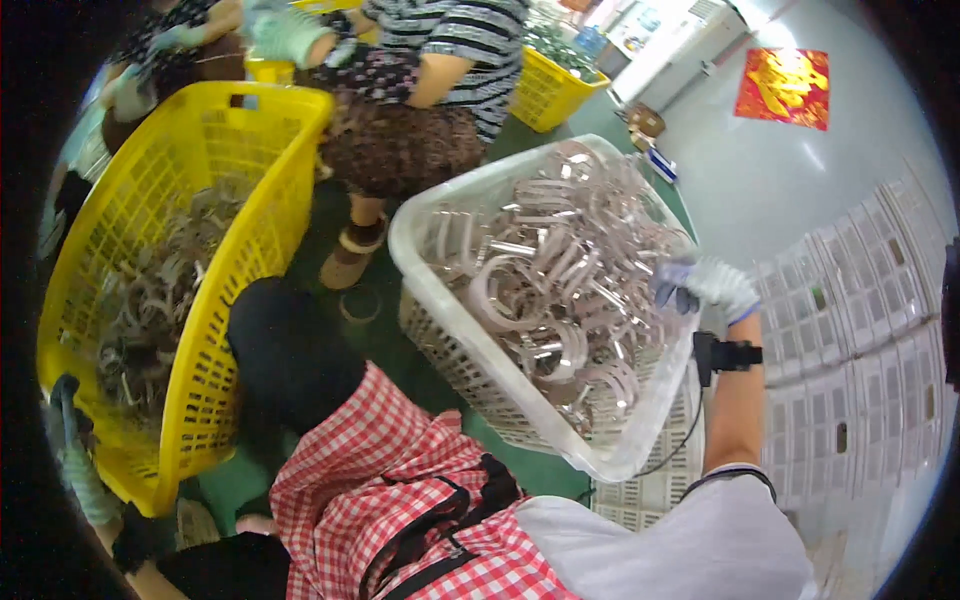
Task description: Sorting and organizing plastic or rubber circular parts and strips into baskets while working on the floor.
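Observation:
A white plastic basket (440, 325), heaped with clear plastic curved and ring-shaped pieces (560, 270), stands tilted in front of me. My right hand (708, 285), in a white glove with grey fingers, is closed over its right rim, fingers curled inward beside the pieces. At far left is a yellow plastic basket (265, 205), partly filled with similar clear pieces (160, 300). The near left rim of that basket is in my left hand (78, 455), which wears a pale green glove with dark fingers. Part of this hand lies in the dim picture edge.
Co-workers (420, 110) sit just beyond the baskets, one foot (350, 255) between them. Stacked white crates (850, 310) line the right side. Another yellow basket (548, 90) stands at the back. A clear ring (360, 306) lies on the green floor.

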Motion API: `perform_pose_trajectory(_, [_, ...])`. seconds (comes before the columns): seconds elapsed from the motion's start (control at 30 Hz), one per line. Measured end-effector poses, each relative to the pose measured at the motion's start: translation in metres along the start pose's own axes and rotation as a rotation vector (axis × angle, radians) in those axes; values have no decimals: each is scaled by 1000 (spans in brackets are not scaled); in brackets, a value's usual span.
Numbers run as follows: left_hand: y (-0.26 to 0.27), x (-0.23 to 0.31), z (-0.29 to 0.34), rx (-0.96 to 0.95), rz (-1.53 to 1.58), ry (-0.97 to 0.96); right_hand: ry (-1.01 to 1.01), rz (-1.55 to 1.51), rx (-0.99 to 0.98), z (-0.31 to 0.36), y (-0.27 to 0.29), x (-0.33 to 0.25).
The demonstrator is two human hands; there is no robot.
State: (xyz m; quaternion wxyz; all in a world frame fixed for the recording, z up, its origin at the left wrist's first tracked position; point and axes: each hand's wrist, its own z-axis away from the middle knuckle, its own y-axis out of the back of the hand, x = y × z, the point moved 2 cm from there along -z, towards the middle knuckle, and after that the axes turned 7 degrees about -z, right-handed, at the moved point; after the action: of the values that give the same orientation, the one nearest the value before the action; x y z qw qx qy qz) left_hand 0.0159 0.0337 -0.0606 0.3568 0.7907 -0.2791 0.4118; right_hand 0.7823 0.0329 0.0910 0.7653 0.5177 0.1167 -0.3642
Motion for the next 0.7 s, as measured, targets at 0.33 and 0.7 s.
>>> perform_pose_trajectory(0.33, [27, 0, 4, -100, -350, -35, 994, -255, -471, 32, -129, -287])
perform_pose_trajectory(0.7, [6, 9, 4, -60, 57, 176, 967, -951, -1177, -53, -417, -546])
